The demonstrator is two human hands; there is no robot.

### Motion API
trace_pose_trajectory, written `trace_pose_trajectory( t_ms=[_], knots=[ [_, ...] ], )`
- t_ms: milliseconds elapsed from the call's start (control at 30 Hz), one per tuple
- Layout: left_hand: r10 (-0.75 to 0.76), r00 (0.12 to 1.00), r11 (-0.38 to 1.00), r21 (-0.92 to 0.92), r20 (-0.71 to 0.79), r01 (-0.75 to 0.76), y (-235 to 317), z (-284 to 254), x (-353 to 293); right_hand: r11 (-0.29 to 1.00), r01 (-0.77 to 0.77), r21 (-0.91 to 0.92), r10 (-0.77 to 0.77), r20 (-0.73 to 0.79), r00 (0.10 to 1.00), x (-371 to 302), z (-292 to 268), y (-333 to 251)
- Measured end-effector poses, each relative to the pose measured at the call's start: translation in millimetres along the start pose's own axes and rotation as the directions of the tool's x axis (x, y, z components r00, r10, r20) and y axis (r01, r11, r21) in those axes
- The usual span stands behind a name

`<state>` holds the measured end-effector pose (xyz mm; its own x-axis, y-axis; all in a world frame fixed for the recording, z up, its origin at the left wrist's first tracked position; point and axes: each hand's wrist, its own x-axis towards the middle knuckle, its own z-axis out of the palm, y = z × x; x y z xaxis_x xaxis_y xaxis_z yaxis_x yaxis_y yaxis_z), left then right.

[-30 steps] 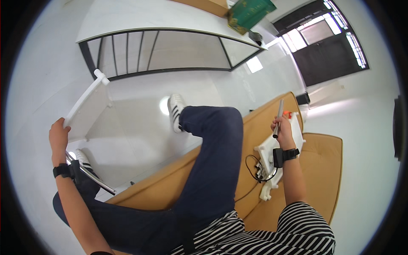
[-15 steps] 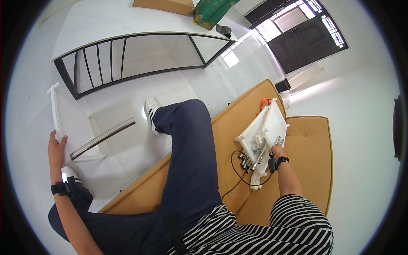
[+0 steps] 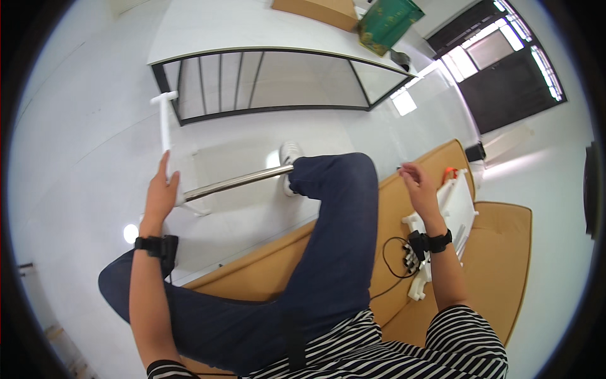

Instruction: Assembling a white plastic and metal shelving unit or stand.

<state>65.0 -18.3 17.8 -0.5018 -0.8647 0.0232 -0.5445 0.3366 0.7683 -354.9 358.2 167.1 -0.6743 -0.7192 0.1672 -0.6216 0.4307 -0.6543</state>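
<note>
My left hand (image 3: 162,192) grips the near part of a white plastic shelf panel (image 3: 165,126), with thumb and fingers on either side of its edge. The panel stands tilted at the left, beyond the sofa's edge. From the corner beside that hand a chrome tube (image 3: 237,183) sticks out to the right, its far end reaching my shin. My right hand (image 3: 420,189) is raised over the sofa, fingers curled toward the thumb; whatever they may hold is too small to make out. Beneath and right of it lie more white shelf panels (image 3: 456,201).
Short chrome tubes (image 3: 411,260) and a black cable (image 3: 384,256) lie on the tan sofa (image 3: 502,252), and something orange (image 3: 449,172) sits behind the panels. A white-topped table (image 3: 221,28) with black legs stands ahead, bearing a green bag (image 3: 388,25) and a cardboard box (image 3: 319,11).
My right hand has lifted off the parts on the sofa and moved up and forward. The chrome tube at my left hand has swung closer to level. The whole view has shifted.
</note>
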Motion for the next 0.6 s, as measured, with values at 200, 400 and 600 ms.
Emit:
trace_pose_trajectory(
  t_ms=[200, 400, 600],
  knots=[
    [-0.089, 0.992, 0.990, 0.120, 0.086, 0.078, 14, -27, 1, 0.858, 0.507, 0.088, -0.430, 0.663, 0.613, 19, 150, -155],
    [-0.025, 0.991, 0.979, 0.203, 0.133, -0.003, 8, -27, -4, 0.935, 0.313, 0.170, -0.285, 0.885, 0.369, 0, 286, -150],
    [-0.069, 0.986, 0.977, 0.212, 0.149, 0.036, 14, -28, -4, 0.975, 0.205, 0.092, -0.173, 0.888, 0.426, -28, 328, -146]
  ],
)
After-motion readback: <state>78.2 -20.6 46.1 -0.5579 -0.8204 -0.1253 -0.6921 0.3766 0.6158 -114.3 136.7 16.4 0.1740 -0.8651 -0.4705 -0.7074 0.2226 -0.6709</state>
